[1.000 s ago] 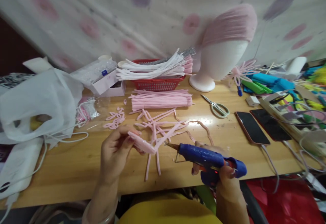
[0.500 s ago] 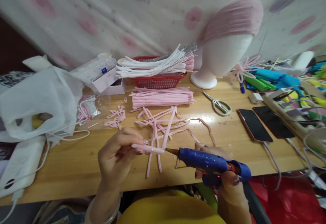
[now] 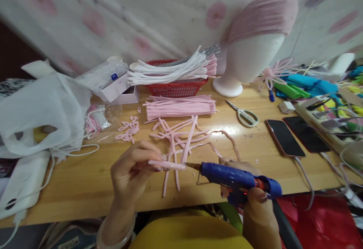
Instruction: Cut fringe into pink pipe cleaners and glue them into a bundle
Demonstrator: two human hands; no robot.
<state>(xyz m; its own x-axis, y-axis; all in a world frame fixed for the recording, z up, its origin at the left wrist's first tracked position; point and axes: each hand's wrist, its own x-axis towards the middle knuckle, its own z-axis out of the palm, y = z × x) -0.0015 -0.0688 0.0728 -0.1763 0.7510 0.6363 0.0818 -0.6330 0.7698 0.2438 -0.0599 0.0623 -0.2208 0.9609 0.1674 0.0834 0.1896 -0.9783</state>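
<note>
Between the thumb and fingers of my left hand [image 3: 136, 167] is a short pink pipe cleaner piece [image 3: 170, 164], held level above the table. My right hand [image 3: 252, 196] is wrapped round a blue hot glue gun [image 3: 229, 175]. The gun's metal nozzle points left and meets the right end of the pink piece, or nearly so. Behind my hands, loose pink pipe cleaners [image 3: 188, 139] lie crossed on the table. Small pink loops [image 3: 129, 130] are heaped beyond my left hand. A tied bundle of pink pipe cleaners [image 3: 181, 109] lies farther back.
White pipe cleaners fill a red basket [image 3: 176, 89]. A white foam head [image 3: 255, 58] wears a pink covering. Scissors [image 3: 245, 116] and phones [image 3: 286, 138] lie on the right, near cables and a cluttered tray [image 3: 326, 128]. On the left are a white plastic bag [image 3: 65, 101] and a power strip [image 3: 27, 188].
Both hands, with the pink piece and the glue gun, appear slightly farther right in view. The nozzle stays at the right end of the piece. The camera view has shifted a little.
</note>
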